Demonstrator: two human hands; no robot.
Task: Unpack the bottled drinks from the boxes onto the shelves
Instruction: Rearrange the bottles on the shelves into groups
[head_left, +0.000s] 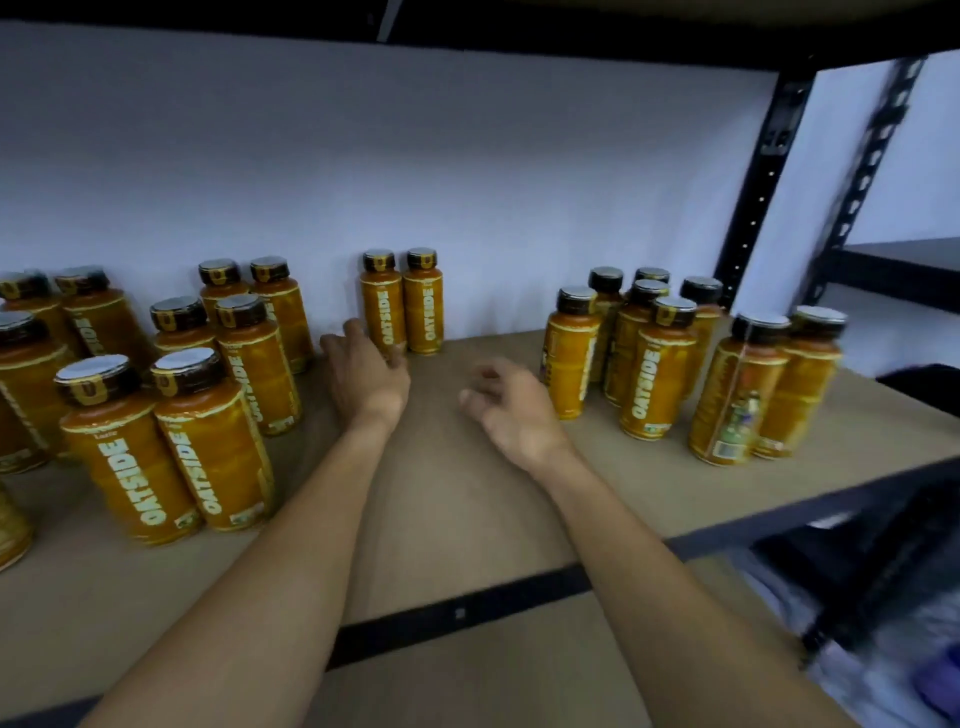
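Observation:
Orange OATSIDE bottles with dark caps stand upright in groups on the brown shelf board (467, 493). A pair of bottles (402, 304) stands at the back wall in the middle. My left hand (363, 371) hovers just in front and left of that pair, fingers relaxed, holding nothing. My right hand (506, 408) hangs over the bare middle of the shelf, fingers loosely curled and empty. A left group of bottles (171, 431) and a right group of bottles (654, 358) flank both hands.
The black shelf rail (457, 616) runs along the front edge. A black perforated upright (763, 171) stands at the right back, with a second shelf unit (904, 265) beyond it. The upper shelf (467, 31) hangs overhead. Blurred items lie at the lower right.

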